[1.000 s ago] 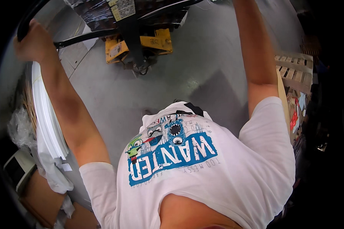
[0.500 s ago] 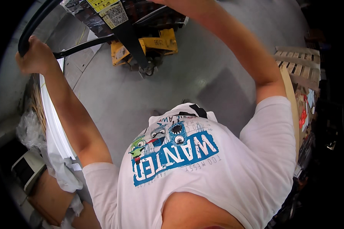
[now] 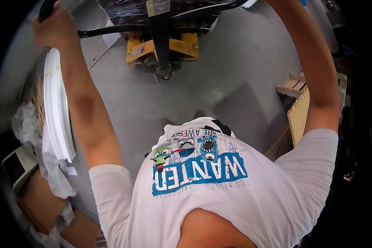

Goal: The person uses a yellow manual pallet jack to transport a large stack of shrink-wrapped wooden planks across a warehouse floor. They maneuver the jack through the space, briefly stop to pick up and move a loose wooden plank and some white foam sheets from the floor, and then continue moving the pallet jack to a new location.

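My left hand [image 3: 56,27] is closed around the black loop handle [image 3: 111,30] of a pallet jack, at the upper left. My right forearm [image 3: 306,45] reaches up past the top edge, so the right hand is out of sight. From the handle a dark shaft [image 3: 159,41] runs down to the jack's yellow base [image 3: 184,46], which stands on the grey floor in front of me. Behind the base is a dark load [image 3: 124,14] wrapped in clear film.
Long white strips [image 3: 56,111] stand at the left, beside crumpled clear plastic [image 3: 25,122] and brown cardboard [image 3: 39,202]. On the right are a wooden pallet [image 3: 292,87] and a pale wooden board [image 3: 298,115]. Grey floor [image 3: 235,53] lies between the two sides.
The jack's base has shifted slightly right and up in the picture, and its shaft is more upright. My left hand is higher and further right; my right forearm has moved right.
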